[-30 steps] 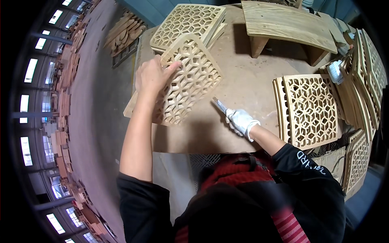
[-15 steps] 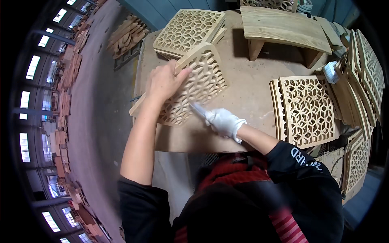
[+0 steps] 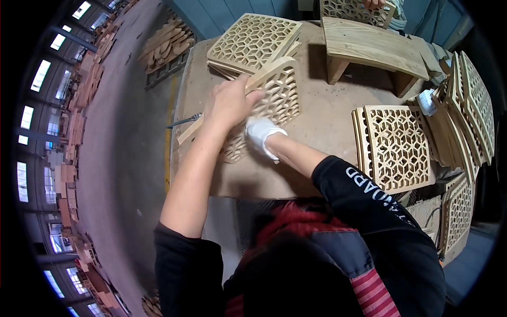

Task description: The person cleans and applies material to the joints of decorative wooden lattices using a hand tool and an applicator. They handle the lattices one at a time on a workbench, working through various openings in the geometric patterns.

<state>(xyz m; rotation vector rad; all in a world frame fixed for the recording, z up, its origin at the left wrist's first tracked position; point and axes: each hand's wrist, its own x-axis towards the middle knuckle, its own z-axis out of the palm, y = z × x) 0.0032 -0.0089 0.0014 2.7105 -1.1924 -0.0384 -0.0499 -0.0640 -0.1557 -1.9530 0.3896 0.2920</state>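
My bare left hand (image 3: 229, 103) grips the upper edge of a wooden lattice panel (image 3: 282, 98), with its thumb over the rim. The panel leans on the table, cut through with a geometric openwork pattern. Close against its face is my right hand (image 3: 261, 136) in a white glove, its fingers curled. Whatever the glove holds is hidden now; half a second ago a thin greyish tool stuck out of it. Behind the held panel lies a stack of similar panels (image 3: 253, 42). A slim dark tool (image 3: 185, 121) lies at the table's left edge.
A low wooden bench (image 3: 375, 50) stands at the back right of the table (image 3: 322, 127). More lattice panels (image 3: 401, 148) lie to the right, beside upright stacks (image 3: 472, 105). At the top, another person's hand (image 3: 375, 3) touches a panel (image 3: 351, 11).
My right hand has moved left and up, close against the panel, and its tool has gone out of sight. My left hand still grips the edge. Another person's hand has appeared at the top.
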